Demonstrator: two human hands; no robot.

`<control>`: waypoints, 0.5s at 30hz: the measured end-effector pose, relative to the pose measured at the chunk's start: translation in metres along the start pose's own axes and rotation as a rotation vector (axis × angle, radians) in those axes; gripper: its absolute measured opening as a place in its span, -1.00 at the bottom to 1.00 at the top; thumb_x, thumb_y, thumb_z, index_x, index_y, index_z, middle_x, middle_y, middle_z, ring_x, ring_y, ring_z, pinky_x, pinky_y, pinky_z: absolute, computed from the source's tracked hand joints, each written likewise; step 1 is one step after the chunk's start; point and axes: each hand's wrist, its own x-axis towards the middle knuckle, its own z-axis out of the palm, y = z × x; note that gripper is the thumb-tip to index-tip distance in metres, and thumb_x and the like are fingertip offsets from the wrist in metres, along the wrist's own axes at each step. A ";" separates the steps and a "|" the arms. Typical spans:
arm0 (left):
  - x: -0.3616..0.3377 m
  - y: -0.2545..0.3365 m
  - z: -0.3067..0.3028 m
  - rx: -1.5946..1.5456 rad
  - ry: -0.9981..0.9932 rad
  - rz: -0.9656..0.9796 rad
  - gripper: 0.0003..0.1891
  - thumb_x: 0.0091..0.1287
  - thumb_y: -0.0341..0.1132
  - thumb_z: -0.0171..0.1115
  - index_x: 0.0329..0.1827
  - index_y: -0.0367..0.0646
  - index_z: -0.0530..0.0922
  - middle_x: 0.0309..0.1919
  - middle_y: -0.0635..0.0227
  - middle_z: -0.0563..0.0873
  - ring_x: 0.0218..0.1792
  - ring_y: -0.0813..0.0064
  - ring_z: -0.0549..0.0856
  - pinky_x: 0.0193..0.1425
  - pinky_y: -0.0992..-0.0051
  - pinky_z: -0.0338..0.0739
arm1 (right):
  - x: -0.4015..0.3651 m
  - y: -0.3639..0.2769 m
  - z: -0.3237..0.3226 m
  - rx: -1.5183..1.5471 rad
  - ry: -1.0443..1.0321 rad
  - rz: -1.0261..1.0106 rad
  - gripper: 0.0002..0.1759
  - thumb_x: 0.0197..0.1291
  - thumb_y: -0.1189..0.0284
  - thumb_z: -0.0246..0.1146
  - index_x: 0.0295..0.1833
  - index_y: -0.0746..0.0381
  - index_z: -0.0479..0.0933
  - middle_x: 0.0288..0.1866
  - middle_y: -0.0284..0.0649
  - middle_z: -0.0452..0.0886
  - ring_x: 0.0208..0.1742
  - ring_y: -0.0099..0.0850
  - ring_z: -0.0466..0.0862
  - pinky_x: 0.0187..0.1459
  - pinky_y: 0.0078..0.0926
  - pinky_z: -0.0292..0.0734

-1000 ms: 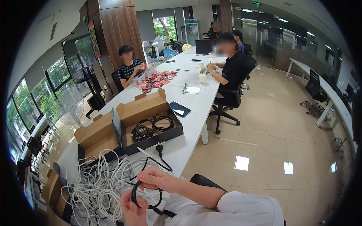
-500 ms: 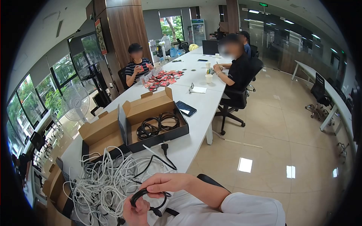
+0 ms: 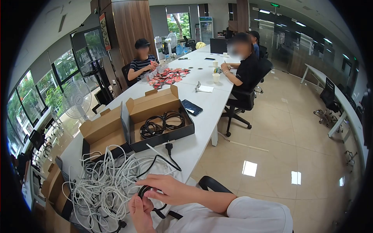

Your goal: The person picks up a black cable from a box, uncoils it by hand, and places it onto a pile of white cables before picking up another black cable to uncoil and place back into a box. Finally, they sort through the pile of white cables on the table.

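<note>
Near the table's front edge, my left hand grips a coiled black cable. My right hand is on the same coil from above, its thumb and fingers round the loops. Part of the coil is hidden behind the fingers. Beside my hands lies a big tangle of white cables. A black plug on a black cord rests on the table right of the tangle. Behind it, an open cardboard box holds coiled black cables.
A second open box stands left of the first, a third at the table's left edge. Beyond are a phone, red packets, a paper cup and several seated people. A chair is beside me.
My right hand has shifted slightly down and left over the coil, with its fingers stretched further across it. The cable loops look more tightly gathered. The view has shifted slightly.
</note>
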 end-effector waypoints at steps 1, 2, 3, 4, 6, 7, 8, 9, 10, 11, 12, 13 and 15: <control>0.000 0.001 0.001 0.005 -0.058 0.000 -0.64 0.49 -0.08 -0.02 -0.41 -0.14 0.33 -0.68 0.61 0.18 -0.70 0.75 0.14 -0.63 0.64 -0.04 | 0.001 0.003 0.002 0.018 0.004 0.020 -0.69 0.30 0.52 0.13 0.14 0.32 0.47 -0.19 -0.09 0.54 -0.20 -0.16 0.56 -0.14 -0.40 0.45; 0.000 0.001 0.001 0.010 -0.116 0.001 -0.63 0.49 -0.06 -0.02 -0.41 -0.14 0.34 -0.68 0.61 0.18 -0.69 0.75 0.15 -0.63 0.64 -0.04 | 0.001 0.006 0.003 0.037 0.009 0.040 -0.72 0.29 0.53 0.14 0.09 0.33 0.49 -0.21 -0.09 0.56 -0.21 -0.15 0.57 -0.14 -0.39 0.46; 0.000 0.000 0.001 -0.006 -0.132 0.003 -0.60 0.47 -0.01 0.00 -0.41 -0.16 0.34 -0.69 0.58 0.20 -0.69 0.72 0.16 -0.62 0.62 -0.01 | 0.001 0.009 0.002 0.078 0.005 0.012 -0.75 0.29 0.52 0.14 0.05 0.34 0.51 -0.22 -0.10 0.58 -0.22 -0.18 0.58 -0.14 -0.40 0.46; 0.000 -0.003 0.000 -0.022 -0.147 0.002 -0.56 0.44 0.04 0.02 -0.41 -0.18 0.34 -0.70 0.56 0.23 -0.69 0.69 0.18 -0.61 0.59 0.02 | 0.003 0.011 0.000 0.122 0.001 -0.015 -0.78 0.30 0.51 0.14 0.01 0.35 0.52 -0.23 -0.11 0.59 -0.22 -0.20 0.59 -0.14 -0.41 0.46; -0.004 -0.006 0.001 -0.052 -0.174 0.004 -0.51 0.41 0.10 0.05 -0.42 -0.20 0.34 -0.71 0.53 0.25 -0.69 0.66 0.20 -0.59 0.57 0.06 | 0.003 0.015 -0.001 0.243 0.013 -0.044 -0.82 0.31 0.51 0.14 -0.04 0.35 0.54 -0.24 -0.15 0.62 -0.23 -0.29 0.60 -0.15 -0.45 0.47; -0.005 -0.006 0.006 -0.067 -0.193 0.010 -0.50 0.40 0.12 0.04 -0.42 -0.20 0.33 -0.71 0.53 0.25 -0.68 0.65 0.21 -0.59 0.57 0.07 | 0.003 0.018 -0.001 0.316 0.034 -0.051 -0.83 0.31 0.52 0.13 -0.05 0.34 0.54 -0.24 -0.18 0.63 -0.24 -0.36 0.60 -0.16 -0.48 0.47; -0.005 -0.007 0.010 -0.085 -0.213 0.020 -0.49 0.39 0.14 0.04 -0.43 -0.19 0.33 -0.71 0.53 0.25 -0.68 0.65 0.21 -0.58 0.57 0.08 | 0.004 0.020 -0.002 0.384 0.053 -0.060 -0.83 0.31 0.52 0.13 -0.06 0.34 0.55 -0.24 -0.20 0.64 -0.24 -0.42 0.59 -0.17 -0.51 0.47; -0.006 -0.005 0.013 -0.085 -0.238 0.016 -0.48 0.37 0.16 0.04 -0.42 -0.18 0.32 -0.71 0.53 0.26 -0.67 0.64 0.22 -0.56 0.58 0.09 | 0.004 0.021 -0.005 0.448 0.028 -0.031 -0.83 0.34 0.51 0.10 -0.06 0.33 0.55 -0.23 -0.27 0.64 -0.20 -0.55 0.56 -0.13 -0.58 0.45; -0.006 -0.005 0.015 -0.089 -0.234 0.001 -0.48 0.38 0.17 0.02 -0.43 -0.17 0.32 -0.71 0.53 0.25 -0.67 0.64 0.21 -0.56 0.58 0.08 | 0.004 0.020 -0.006 0.483 0.019 0.010 -0.83 0.35 0.50 0.10 -0.06 0.33 0.55 -0.23 -0.28 0.63 -0.19 -0.56 0.55 -0.12 -0.59 0.44; -0.006 -0.004 0.016 -0.093 -0.231 -0.012 -0.47 0.39 0.18 0.00 -0.43 -0.17 0.32 -0.71 0.54 0.24 -0.67 0.64 0.20 -0.56 0.58 0.07 | 0.004 0.018 -0.008 0.517 0.010 0.049 -0.83 0.35 0.50 0.11 -0.06 0.33 0.55 -0.22 -0.29 0.63 -0.17 -0.57 0.54 -0.10 -0.60 0.43; -0.005 -0.004 0.017 -0.098 -0.228 -0.026 -0.47 0.40 0.18 -0.03 -0.43 -0.16 0.32 -0.71 0.54 0.23 -0.68 0.64 0.19 -0.56 0.58 0.07 | 0.004 0.017 -0.008 0.550 0.001 0.089 -0.83 0.35 0.49 0.11 -0.06 0.33 0.55 -0.21 -0.30 0.62 -0.16 -0.58 0.54 -0.09 -0.61 0.43; -0.005 -0.005 0.016 -0.140 -0.218 -0.058 -0.47 0.42 0.18 -0.05 -0.44 -0.15 0.31 -0.71 0.55 0.22 -0.68 0.65 0.17 -0.56 0.58 0.06 | 0.004 0.018 -0.008 0.570 0.002 0.080 -0.82 0.35 0.48 0.12 -0.06 0.33 0.55 -0.20 -0.31 0.62 -0.15 -0.59 0.53 -0.08 -0.62 0.42; -0.002 -0.008 0.010 -0.223 -0.198 -0.122 -0.48 0.44 0.17 -0.10 -0.44 -0.13 0.30 -0.71 0.55 0.20 -0.68 0.65 0.14 -0.55 0.58 0.04 | 0.004 0.021 -0.007 0.608 0.005 0.062 -0.82 0.35 0.47 0.13 -0.06 0.33 0.56 -0.17 -0.32 0.61 -0.13 -0.61 0.53 -0.06 -0.63 0.42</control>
